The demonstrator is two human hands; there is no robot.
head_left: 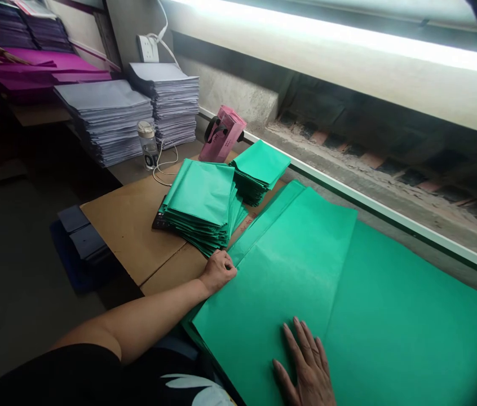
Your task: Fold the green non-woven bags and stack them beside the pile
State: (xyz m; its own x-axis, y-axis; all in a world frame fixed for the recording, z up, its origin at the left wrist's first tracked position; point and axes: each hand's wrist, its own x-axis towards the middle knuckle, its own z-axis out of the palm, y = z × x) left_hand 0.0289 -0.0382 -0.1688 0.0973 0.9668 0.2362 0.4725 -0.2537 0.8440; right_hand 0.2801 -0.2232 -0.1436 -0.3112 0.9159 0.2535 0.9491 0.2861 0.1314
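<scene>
A large green sheet (289, 259), which looks like non-woven fabric, lies folded over on a wider spread of green sheets (411, 304). My left hand (219, 272) is closed at its left edge, the fingers pinched together on the green sheet by a narrow folded strip. Flat on the lower part of the same sheet rests my right hand (306, 366), its fingers spread. Just beyond my left hand is a pile of folded green pieces (200, 194). A smaller green pile (261, 163) sits behind it to the right.
Brown cardboard (132, 225) covers the table at left. Farther back stand a pink box-shaped bag (224, 135), a clear bottle (148, 146), a white cable (162, 169) and pale grey stacks (105, 118). Another person's hand (14, 58) is over magenta sheets (73, 65). A ledge (348, 194) runs along the right.
</scene>
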